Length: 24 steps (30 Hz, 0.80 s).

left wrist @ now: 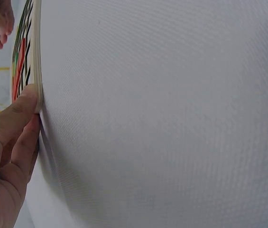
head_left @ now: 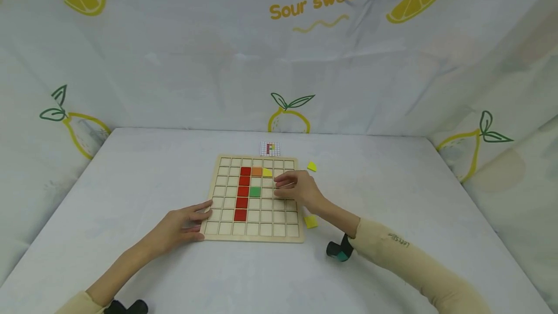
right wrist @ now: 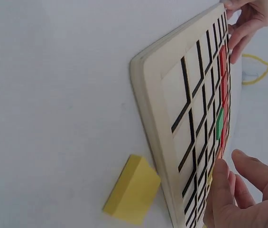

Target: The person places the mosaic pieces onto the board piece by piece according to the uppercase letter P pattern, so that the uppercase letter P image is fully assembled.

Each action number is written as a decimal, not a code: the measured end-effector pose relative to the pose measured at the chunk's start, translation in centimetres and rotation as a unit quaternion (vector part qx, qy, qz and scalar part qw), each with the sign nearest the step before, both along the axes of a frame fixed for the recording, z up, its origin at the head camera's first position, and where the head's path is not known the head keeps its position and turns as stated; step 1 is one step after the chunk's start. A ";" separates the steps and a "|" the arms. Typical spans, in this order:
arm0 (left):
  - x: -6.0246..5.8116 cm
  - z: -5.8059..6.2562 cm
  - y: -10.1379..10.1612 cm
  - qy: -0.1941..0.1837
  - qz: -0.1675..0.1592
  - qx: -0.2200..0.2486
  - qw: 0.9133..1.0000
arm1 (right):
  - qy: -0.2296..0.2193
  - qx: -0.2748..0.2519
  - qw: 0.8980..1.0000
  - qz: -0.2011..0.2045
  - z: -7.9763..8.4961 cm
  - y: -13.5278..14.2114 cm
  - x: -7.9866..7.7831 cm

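Observation:
A wooden grid board (head_left: 253,229) lies flat, with a column of red squares (head_left: 241,191), an orange square (head_left: 257,171), a green square (head_left: 255,192) and a yellow piece (head_left: 267,172) in its cells. My left hand (head_left: 180,227) holds the board at its near left corner, thumb and fingers against the edge; the left wrist view shows the thumb (left wrist: 27,97) at the rim. Over the board's right part hovers my right hand (head_left: 301,189), close to the yellow piece. In the right wrist view, thumb and forefinger are apart with nothing visible between them.
A small card (head_left: 270,149) with a coloured grid pattern lies behind the board. To its right are two loose yellow pieces, one by the far corner (head_left: 311,166) and another yellow block (right wrist: 133,190) by the right edge. White cloth covers the table and walls.

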<state>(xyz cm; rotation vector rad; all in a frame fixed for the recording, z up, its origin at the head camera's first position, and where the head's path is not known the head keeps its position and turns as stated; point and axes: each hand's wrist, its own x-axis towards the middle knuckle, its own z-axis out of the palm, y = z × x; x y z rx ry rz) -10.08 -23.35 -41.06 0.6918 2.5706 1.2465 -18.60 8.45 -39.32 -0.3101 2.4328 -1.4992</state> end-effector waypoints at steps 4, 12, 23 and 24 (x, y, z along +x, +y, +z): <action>0.0 0.0 0.0 -0.007 0.003 0.002 1.000 | -0.031 -0.022 0.999 -0.009 0.3 1.9 0.2; 0.0 0.0 0.0 -0.007 0.003 0.003 1.000 | -0.053 -0.047 0.997 -0.002 0.2 6.0 0.8; 0.1 0.0 -0.1 0.014 -0.003 -0.008 1.000 | -0.040 -0.012 0.999 -0.019 -0.3 11.0 -2.1; 0.0 -0.1 -0.1 0.011 -0.003 -0.005 1.000 | -0.041 -0.006 0.999 -0.008 -0.3 11.4 -2.6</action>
